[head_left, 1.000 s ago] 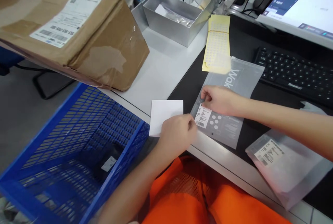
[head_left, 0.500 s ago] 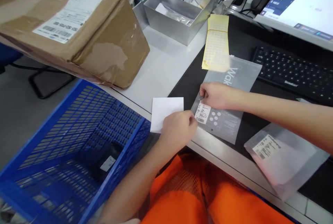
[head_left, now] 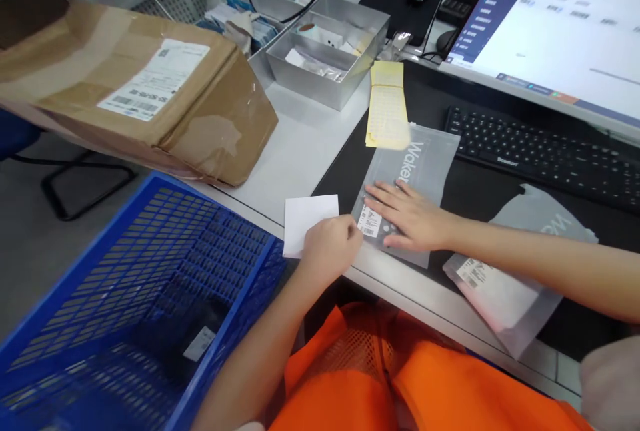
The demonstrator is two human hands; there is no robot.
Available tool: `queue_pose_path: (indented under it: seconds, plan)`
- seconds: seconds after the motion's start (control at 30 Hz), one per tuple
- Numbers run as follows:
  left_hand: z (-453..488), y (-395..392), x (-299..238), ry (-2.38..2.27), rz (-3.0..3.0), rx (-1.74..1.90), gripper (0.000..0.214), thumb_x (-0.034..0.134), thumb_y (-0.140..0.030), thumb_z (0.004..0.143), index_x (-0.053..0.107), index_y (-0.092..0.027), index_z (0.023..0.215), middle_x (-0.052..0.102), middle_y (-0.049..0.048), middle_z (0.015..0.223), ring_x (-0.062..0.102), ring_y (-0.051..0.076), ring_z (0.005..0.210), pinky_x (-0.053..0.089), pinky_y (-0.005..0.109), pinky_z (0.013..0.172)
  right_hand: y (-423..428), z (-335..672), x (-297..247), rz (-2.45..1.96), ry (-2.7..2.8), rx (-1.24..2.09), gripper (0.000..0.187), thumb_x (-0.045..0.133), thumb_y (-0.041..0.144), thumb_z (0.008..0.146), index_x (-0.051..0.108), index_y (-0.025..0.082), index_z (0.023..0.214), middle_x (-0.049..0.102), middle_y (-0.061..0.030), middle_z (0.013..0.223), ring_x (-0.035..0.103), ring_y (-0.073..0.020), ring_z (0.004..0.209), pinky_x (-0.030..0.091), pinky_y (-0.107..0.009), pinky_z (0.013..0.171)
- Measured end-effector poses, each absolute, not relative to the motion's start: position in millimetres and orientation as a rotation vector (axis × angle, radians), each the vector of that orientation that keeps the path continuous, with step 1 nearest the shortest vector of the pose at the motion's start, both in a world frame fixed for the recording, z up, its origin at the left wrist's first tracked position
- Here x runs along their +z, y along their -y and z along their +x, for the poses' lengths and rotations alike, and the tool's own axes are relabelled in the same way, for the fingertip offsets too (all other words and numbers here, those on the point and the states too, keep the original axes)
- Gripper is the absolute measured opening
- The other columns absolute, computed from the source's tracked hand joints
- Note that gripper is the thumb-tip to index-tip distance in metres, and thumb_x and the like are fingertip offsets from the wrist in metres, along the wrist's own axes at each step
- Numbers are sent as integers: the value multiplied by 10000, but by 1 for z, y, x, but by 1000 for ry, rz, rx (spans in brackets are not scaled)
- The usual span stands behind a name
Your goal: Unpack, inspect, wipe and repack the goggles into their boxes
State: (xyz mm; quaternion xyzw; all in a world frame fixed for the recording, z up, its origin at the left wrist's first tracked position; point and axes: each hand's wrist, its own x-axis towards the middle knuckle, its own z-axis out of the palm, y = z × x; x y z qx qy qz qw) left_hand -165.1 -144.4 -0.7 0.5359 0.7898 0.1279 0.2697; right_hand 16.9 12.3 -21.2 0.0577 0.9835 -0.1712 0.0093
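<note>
Flatly splayed right grip, touching translucent bag

On the desk, a zip bag is flanked by a card at left and another bag at right, with sticker sheets behind; a basket is placed farther left.

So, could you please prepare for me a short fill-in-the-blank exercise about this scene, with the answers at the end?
1. The right hand on the bag is open, but the left hand by the card is ____.
2. The crate is coloured ____.
3. The sheets near the metal tray are ____.
4. The big box is made of ____.

Answers: closed; blue; yellow; cardboard.
</note>
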Motion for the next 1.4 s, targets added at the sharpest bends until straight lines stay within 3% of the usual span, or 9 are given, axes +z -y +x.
queue_pose_path:
  seconds: [0.1, 0.23, 0.43, 0.67, 0.83, 0.93, 1.03, 1.2, 1.4]
  plan:
    - [-165, 144, 0, -2137, 1436, 348, 248, 476, -263, 908, 692, -235, 789, 726, 29, 763, 643, 224, 727, 311, 309, 605, -5, 17, -24, 136, -2987, -522, 1116, 504, 818, 855, 163, 96, 1634, 144, -238, 1686, 120, -437, 1563, 19, -723, 1202]
    - [-164, 143, 2, -2150, 1406, 340, 246, 479, -263, 898, 699, -232, 792, 722, 29, 751, 631, 219, 712, 313, 307, 606, 5, 10, -22, 232, -2939, -541, 1275, 587, 842, 777, 123, 6, 1621, 52, -284, 1676, 68, -472, 1561, -10, -725, 1204]
    - [-162, 141, 6, -2149, 1380, 315, 242, 478, -260, 902, 679, -226, 771, 701, 24, 721, 610, 208, 693, 306, 299, 607, 17, 12, -24, 204, -2983, -550, 939, 530, 600, 952, 223, -6, 1599, 107, -253, 1681, 87, -426, 1572, 80, -711, 1218]
    - [-182, 153, 10, -2049, 1357, 399, 249, 442, -260, 941, 635, -208, 793, 682, 17, 756, 614, 186, 719, 380, 285, 667, 17, 14, -22, 44, -3044, -607, 622, 483, 513, 1015, 414, 237, 1568, 226, -177, 1683, 181, -440, 1552, 142, -771, 1171]
    - [-188, 154, 4, -2100, 1390, 446, 294, 441, -295, 975, 659, -205, 1151, 690, 8, 759, 641, 194, 715, 415, 285, 663, 13, 15, -25, -192, -3047, -704, 456, 498, 413, 1031, 555, 295, 1468, 323, -134, 1658, 250, -391, 1545, 145, -748, 1187]
    - [-180, 154, 1, -2085, 1561, 347, 400, 445, -302, 991, 622, -244, 1344, 741, 24, 851, 676, 200, 754, 446, 292, 708, 6, 20, -27, -153, -3088, -949, 391, 451, 363, 1041, 663, 250, 1349, 480, -117, 1571, 394, -290, 1493, 247, -596, 1239]
    - [-174, 159, 0, -2034, 1794, 177, 423, 442, -349, 1020, 607, -289, 1405, 771, 58, 1028, 713, 230, 908, 473, 304, 780, 1, 25, -25, 343, -3108, -1023, 484, 422, 346, 1032, 556, 167, 1461, 449, -166, 1583, 394, -282, 1492, 306, -538, 1236]
    - [-183, 171, -5, -1949, 2049, -4, 466, 424, -437, 1043, 570, -273, 1454, 760, 89, 1096, 717, 267, 962, 491, 325, 769, 14, 21, -16, 665, -2867, -761, 926, 498, 694, 928, 243, 147, 1630, 114, -167, 1704, 63, -397, 1582, 14, -699, 1235]
    - [-198, 178, -16, -1904, 2152, 83, 432, 407, -413, 1052, 637, -276, 1391, 770, 78, 1093, 723, 251, 967, 501, 327, 802, 30, 10, -15, 958, -2836, -736, 1004, 437, 817, 873, 226, 204, 1640, 44, -117, 1719, 17, -380, 1589, 12, -679, 1241]
